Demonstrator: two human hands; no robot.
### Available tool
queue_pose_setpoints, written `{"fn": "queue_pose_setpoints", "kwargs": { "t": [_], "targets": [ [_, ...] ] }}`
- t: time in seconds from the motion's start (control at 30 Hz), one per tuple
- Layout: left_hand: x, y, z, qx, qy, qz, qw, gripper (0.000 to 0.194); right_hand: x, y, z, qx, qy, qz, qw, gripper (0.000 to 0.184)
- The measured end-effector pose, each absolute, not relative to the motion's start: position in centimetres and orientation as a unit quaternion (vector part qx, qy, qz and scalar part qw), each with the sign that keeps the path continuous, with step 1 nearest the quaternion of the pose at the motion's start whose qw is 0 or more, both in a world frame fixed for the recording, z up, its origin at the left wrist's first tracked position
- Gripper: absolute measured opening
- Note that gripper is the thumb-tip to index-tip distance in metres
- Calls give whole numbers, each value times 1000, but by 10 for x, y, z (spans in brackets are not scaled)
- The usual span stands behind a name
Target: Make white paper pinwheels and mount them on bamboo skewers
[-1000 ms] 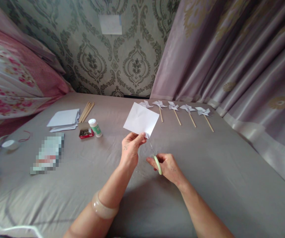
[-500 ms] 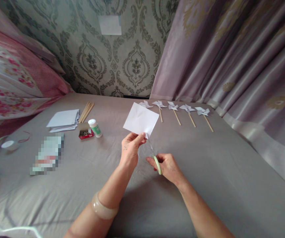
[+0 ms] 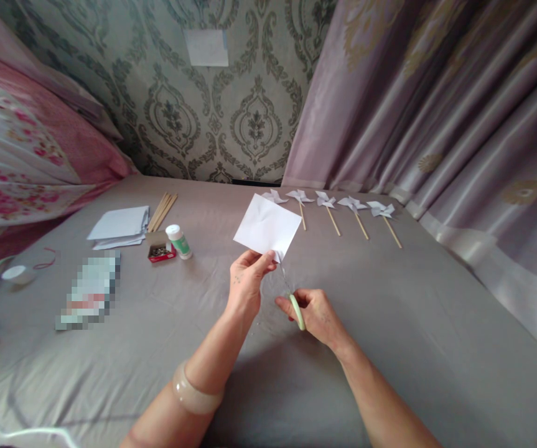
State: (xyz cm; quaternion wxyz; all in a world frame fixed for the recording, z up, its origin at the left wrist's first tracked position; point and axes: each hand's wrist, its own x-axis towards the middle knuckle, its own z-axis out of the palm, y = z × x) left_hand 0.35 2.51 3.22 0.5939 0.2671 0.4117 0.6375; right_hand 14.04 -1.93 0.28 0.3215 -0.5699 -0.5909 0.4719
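Observation:
A square white sheet of paper (image 3: 268, 224) is pinched near its lower corner between the thumb and fingers of my left hand (image 3: 248, 274). My right hand (image 3: 313, 314) is closed on the light green handles of a pair of scissors (image 3: 296, 308). The metal blades reach up to the paper's lower corner, beside my left thumb; their tips are partly hidden by the paper. Behind the sheet, several white paper pinwheels (image 3: 353, 204) on wooden sticks lie in a row, the leftmost one partly covered.
To the left lie folded white papers (image 3: 119, 225), wooden sticks (image 3: 162, 211), a red box of small metal pieces (image 3: 161, 252) and a white-capped bottle (image 3: 179, 241). Farther left are a blurred packet (image 3: 91, 289), a white roll (image 3: 17, 274) and a white cable (image 3: 25, 430). Curtains (image 3: 417, 112) hang at right.
The paper has shifted very slightly right and down with my left hand. The scissors stay at its lower corner, and my right hand is nearly still.

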Motion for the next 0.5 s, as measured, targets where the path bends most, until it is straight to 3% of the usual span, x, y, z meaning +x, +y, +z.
{"fn": "queue_pose_setpoints", "kwargs": {
  "t": [0.5],
  "targets": [
    [12, 17, 30, 289, 403, 615, 613, 19, 141, -18, 7, -575, -572, 468, 351, 46]
  ]
}}
